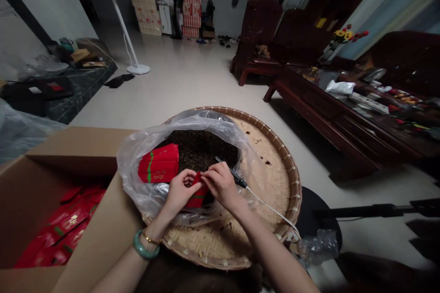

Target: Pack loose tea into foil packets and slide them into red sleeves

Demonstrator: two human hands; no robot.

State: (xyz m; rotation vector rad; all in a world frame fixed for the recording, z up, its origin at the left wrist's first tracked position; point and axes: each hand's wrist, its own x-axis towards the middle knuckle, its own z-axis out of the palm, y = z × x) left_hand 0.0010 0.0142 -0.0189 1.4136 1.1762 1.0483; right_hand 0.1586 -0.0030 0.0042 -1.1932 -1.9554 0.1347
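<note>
My left hand (181,190) and my right hand (222,184) meet over an open clear plastic bag (132,167). Between them is a small red packet (196,200) with a green band, its top edge pinched by the fingers of both hands. Dark, loose dried leaves (199,146), like tea, fill the bag. A stack of flat red packets (160,165) lies on the leaves, left of my hands. Partly behind my right hand rests a slim black device (239,180) with a white cord. The bag sits on a round woven bamboo tray (275,165).
A cardboard box (92,224) with red packets (74,222) inside stands at the left. Close to the tray's right side are a black round base (319,219) and a crumpled clear wrapper (318,246). Farther off are a white fan (118,23) and a cluttered dark wooden table (330,116).
</note>
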